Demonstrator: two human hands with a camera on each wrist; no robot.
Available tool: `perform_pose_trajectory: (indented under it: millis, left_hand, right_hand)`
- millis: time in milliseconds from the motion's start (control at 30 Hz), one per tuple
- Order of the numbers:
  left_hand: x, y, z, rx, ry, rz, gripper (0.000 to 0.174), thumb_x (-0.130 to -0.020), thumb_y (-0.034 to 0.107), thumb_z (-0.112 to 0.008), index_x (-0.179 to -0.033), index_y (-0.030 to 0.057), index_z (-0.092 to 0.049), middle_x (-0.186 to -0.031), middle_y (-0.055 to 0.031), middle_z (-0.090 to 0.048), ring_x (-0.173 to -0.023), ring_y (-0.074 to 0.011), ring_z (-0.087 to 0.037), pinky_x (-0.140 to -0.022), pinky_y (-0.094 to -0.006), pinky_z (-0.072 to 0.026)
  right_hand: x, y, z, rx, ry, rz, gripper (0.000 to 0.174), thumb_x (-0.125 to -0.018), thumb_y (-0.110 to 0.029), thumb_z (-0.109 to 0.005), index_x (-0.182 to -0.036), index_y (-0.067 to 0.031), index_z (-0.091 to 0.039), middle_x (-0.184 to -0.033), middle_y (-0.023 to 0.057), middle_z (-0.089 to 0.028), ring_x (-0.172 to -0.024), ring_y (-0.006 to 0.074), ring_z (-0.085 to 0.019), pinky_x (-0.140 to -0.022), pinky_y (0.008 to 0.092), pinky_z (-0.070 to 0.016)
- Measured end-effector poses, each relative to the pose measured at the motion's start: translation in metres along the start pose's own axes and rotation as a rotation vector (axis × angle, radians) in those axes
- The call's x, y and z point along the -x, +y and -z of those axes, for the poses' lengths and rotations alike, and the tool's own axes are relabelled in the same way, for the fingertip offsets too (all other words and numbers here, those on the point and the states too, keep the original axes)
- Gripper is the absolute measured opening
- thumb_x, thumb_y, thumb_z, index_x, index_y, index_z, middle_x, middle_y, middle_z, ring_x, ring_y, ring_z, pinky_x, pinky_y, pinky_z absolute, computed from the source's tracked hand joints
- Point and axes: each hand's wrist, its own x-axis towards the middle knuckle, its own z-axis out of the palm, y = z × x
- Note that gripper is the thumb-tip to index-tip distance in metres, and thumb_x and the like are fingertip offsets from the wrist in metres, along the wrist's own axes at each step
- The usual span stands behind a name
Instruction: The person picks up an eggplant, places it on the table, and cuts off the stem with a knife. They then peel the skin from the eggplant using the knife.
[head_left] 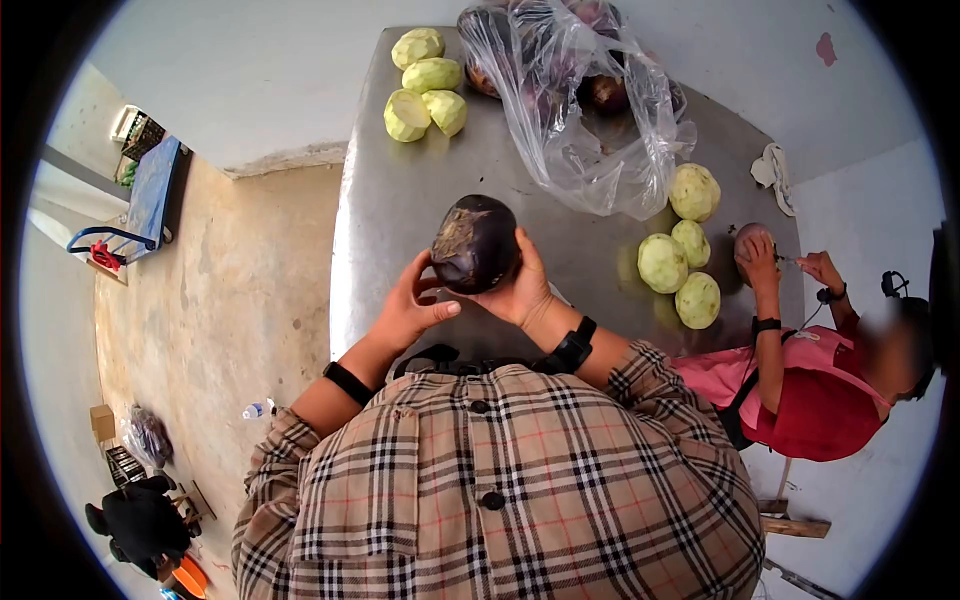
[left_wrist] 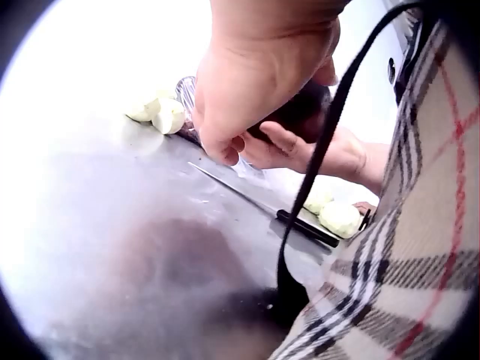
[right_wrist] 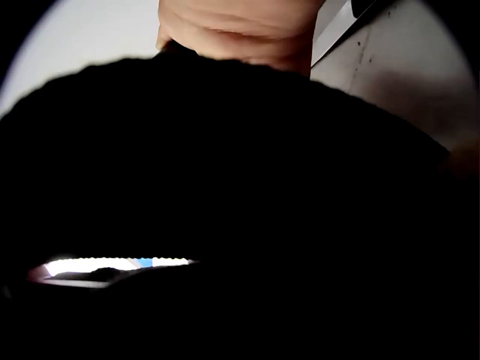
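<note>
A round, dark purple eggplant point(head_left: 476, 244) with a rough brown patch is held above the metal table point(head_left: 390, 200), close in front of the plaid shirt. My right hand point(head_left: 520, 288) cups its right side and underside, thumb up along the skin. On the lower left, my left hand point(head_left: 408, 308) holds it with curled fingers, the thumb pointing across below it. The left wrist view shows the eggplant point(left_wrist: 304, 112) partly hidden behind my left hand point(left_wrist: 251, 82). Below the hands, a knife point(left_wrist: 307, 228) with a black handle lies on the table. A dark band blocks most of the right wrist view.
Several peeled eggplants point(head_left: 432, 74) sit at the far left; more peeled ones point(head_left: 663, 263) sit at the right. A clear plastic bag point(head_left: 590, 150) of unpeeled eggplants lies at the back. At the right edge, another person point(head_left: 820, 385) works on an eggplant. A white cloth point(head_left: 773, 177) hangs nearby.
</note>
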Motion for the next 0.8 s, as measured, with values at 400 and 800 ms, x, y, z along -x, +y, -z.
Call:
perform_pose_trajectory:
  millis: [400, 800]
  left_hand:
    - [0.015, -0.009, 0.013, 0.125, 0.161, -0.08, 0.103, -0.065, 0.013, -0.084, -0.144, 0.0007, -0.017, -0.128, -0.0138, -0.046, -0.108, -0.0236, -0.054, -0.092, -0.034, -0.0456]
    - [0.035, -0.009, 0.058, -0.268, 0.269, -0.074, 0.109, -0.059, 0.003, -0.081, -0.148, 0.0084, -0.018, -0.138, -0.0125, -0.041, -0.106, -0.0226, -0.052, -0.086, -0.0341, -0.0471]
  right_hand:
    - [-0.01, 0.002, 0.026, 0.318, 0.03, -0.252, 0.055, -0.082, -0.041, -0.064, -0.126, -0.0119, -0.048, -0.121, 0.0097, -0.054, -0.106, 0.0248, -0.054, -0.084, 0.0411, -0.0477]
    - [-0.012, 0.003, 0.007, 0.805, 0.138, -0.282, 0.059, -0.082, -0.014, -0.062, -0.136, -0.0077, -0.04, -0.116, 0.0093, -0.056, -0.101, 0.0206, -0.056, -0.088, 0.0375, -0.0459]
